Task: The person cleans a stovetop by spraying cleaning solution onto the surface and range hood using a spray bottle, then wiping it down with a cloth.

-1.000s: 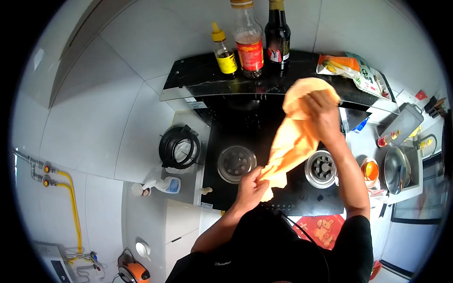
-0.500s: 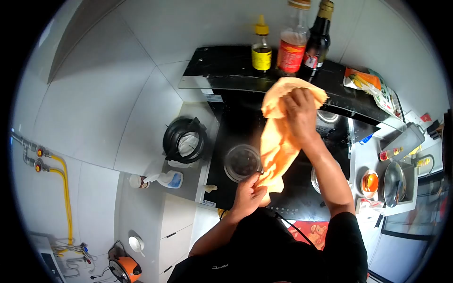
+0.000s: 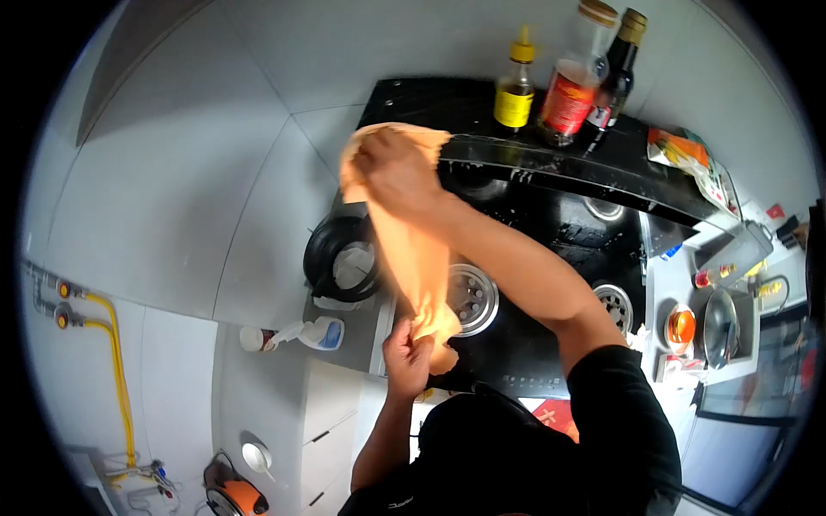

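Note:
An orange cloth (image 3: 411, 258) is stretched between my two hands above the left side of a black glass stove top (image 3: 533, 340). My right hand (image 3: 396, 168) grips its far end, pressed down near the left end of the black back ledge (image 3: 443, 96). Closer to my body, my left hand (image 3: 407, 357) pinches the near end at the stove's front left corner. Partly behind the cloth is the left burner (image 3: 473, 297). Wet spots or specks show on the glass to the right of my right forearm.
Bottles stand on the ledge: a yellow-capped one (image 3: 514, 90), a red-labelled one (image 3: 570, 99) and a dark one (image 3: 618, 82). Left of the stove are black ring-shaped parts (image 3: 320, 258) and a spray bottle (image 3: 323, 333). A wok (image 3: 719, 327) is at the right.
My right hand has swept left with the cloth's far end, from the middle of the ledge to its left end. My left hand has shifted slightly left. The view has turned a little.

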### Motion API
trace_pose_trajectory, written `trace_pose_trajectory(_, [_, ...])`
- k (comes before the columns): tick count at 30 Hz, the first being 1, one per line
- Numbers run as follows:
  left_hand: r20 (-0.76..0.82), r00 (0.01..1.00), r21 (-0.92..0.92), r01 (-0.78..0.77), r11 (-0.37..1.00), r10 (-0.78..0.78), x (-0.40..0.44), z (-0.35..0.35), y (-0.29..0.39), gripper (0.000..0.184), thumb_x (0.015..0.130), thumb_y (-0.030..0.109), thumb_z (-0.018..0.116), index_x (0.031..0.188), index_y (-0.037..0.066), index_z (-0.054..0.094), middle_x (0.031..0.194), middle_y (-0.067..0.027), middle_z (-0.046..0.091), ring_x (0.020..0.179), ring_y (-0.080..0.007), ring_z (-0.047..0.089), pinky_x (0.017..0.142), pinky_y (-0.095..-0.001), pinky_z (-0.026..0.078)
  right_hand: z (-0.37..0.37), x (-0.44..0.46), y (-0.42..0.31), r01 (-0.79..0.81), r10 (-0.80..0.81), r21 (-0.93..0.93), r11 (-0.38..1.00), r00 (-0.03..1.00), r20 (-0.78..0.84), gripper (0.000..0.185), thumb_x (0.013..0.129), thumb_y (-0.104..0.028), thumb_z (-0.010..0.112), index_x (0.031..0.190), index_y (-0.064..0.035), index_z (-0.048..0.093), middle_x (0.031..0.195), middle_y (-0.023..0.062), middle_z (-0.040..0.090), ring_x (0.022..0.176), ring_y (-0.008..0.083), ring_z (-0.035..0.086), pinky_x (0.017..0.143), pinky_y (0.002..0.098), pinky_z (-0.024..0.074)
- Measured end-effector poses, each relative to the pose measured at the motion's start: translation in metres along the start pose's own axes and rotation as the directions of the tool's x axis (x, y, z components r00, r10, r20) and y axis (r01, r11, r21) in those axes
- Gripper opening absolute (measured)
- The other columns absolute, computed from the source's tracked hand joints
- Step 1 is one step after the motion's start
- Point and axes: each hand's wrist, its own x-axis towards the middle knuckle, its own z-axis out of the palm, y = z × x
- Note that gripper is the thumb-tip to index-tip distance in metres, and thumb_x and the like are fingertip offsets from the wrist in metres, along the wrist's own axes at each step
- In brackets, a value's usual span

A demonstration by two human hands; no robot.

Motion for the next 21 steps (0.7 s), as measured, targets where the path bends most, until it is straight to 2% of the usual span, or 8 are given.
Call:
trace_pose_trajectory(2, [-0.069,0.997,-0.118,0.032,0.992,-0.041,0.001,0.001,0.006,0.015,0.097,-0.002,0.062,0.112,-0.001,0.064,0.102,0.0025,0.065,0.090,-0.0040,0.056,0.081,-0.0215,0.045,0.006,0.018,-0.012,0.023,-0.021,-0.071,0.997,1.000,0.021,0.028,0.077,-0.015,0.065,0.100,-0.0035,0.074,0.109,0.0104,0.067,0.107,0.0268,0.059,0.094,0.0349,0.0512])
trace_pose_trajectory(3, [-0.116,0.992,-0.129,0.036,0.991,-0.051,0.003,0.003,0.013,0.013,0.096,-0.008,0.058,0.106,-0.001,0.062,0.096,0.0019,0.062,0.086,-0.0041,0.052,0.076,-0.0205,0.043,0.009,0.024,-0.013,0.036,-0.033,-0.046,0.998,0.998,0.061,0.028,0.078,-0.015,0.064,0.101,-0.0028,0.074,0.108,0.0104,0.067,0.107,0.0265,0.060,0.094,0.0341,0.0521])
trace_pose_trajectory(9, [-0.085,0.994,-0.143,0.060,0.988,-0.073,0.005,0.020,0.022,0.013,0.096,-0.007,0.059,0.106,0.000,0.063,0.098,0.0016,0.066,0.087,-0.0032,0.055,0.075,-0.0203,0.044,-0.016,-0.009,0.005,0.005,0.005,-0.075,0.997,0.991,0.137,0.032,0.079,-0.017,0.065,0.106,-0.0015,0.073,0.114,0.0118,0.065,0.111,0.0276,0.061,0.095,0.0360,0.0518])
trace_pose_trajectory(10, [-0.044,0.998,-0.146,0.043,0.988,-0.049,0.006,0.026,0.019,0.013,0.096,-0.007,0.059,0.107,0.000,0.063,0.098,0.0011,0.066,0.087,-0.0035,0.056,0.075,-0.0209,0.045,-0.037,-0.014,0.015,0.064,-0.033,-0.120,0.991,0.969,0.244,0.035,0.079,-0.019,0.065,0.108,-0.0012,0.073,0.116,0.0127,0.064,0.115,0.0282,0.060,0.099,0.0363,0.0499])
trace_pose_trajectory(13, [0.006,0.999,-0.152,0.047,0.987,-0.047,0.004,0.051,0.021,0.015,0.095,-0.005,0.061,0.109,-0.003,0.064,0.096,0.0004,0.067,0.084,-0.0039,0.057,0.073,-0.0218,0.046,-0.074,-0.047,0.046,0.078,-0.059,-0.087,0.993,0.976,0.209,0.034,0.079,-0.018,0.064,0.107,-0.0016,0.071,0.114,0.0117,0.065,0.114,0.0264,0.061,0.097,0.0357,0.0520])
trace_pose_trajectory(14, [-0.007,0.999,-0.152,0.043,0.987,-0.044,0.003,0.056,0.020,0.015,0.095,-0.005,0.061,0.109,-0.003,0.064,0.096,0.0004,0.067,0.084,-0.0039,0.057,0.073,-0.0218,0.046,-0.092,-0.057,0.053,0.065,-0.056,-0.068,0.996,0.991,0.122,0.028,0.077,-0.015,0.065,0.099,-0.0008,0.073,0.107,0.0120,0.067,0.107,0.0261,0.064,0.093,0.0339,0.0526])
trace_pose_trajectory(17, [0.063,0.998,-0.124,0.028,0.992,-0.020,0.003,0.068,0.019,0.018,0.093,-0.002,0.065,0.112,-0.003,0.065,0.088,0.0011,0.065,0.078,-0.0035,0.054,0.069,-0.0231,0.046,-0.137,-0.083,0.075,0.021,-0.001,-0.100,0.995,0.981,0.196,0.033,0.076,-0.010,0.065,0.107,-0.0023,0.073,0.114,0.0092,0.066,0.112,0.0265,0.063,0.099,0.0363,0.0531])
trace_pose_trajectory(21, [0.078,0.997,-0.043,0.008,0.999,-0.005,-0.003,0.061,0.018,0.017,0.093,0.001,0.066,0.110,-0.002,0.065,0.085,0.0002,0.062,0.077,-0.0035,0.052,0.068,-0.0229,0.044,-0.134,-0.089,0.079,0.025,-0.011,-0.120,0.992,0.993,0.119,0.023,0.081,-0.012,0.063,0.099,-0.0017,0.073,0.112,0.0098,0.065,0.110,0.0270,0.061,0.096,0.0371,0.0531])
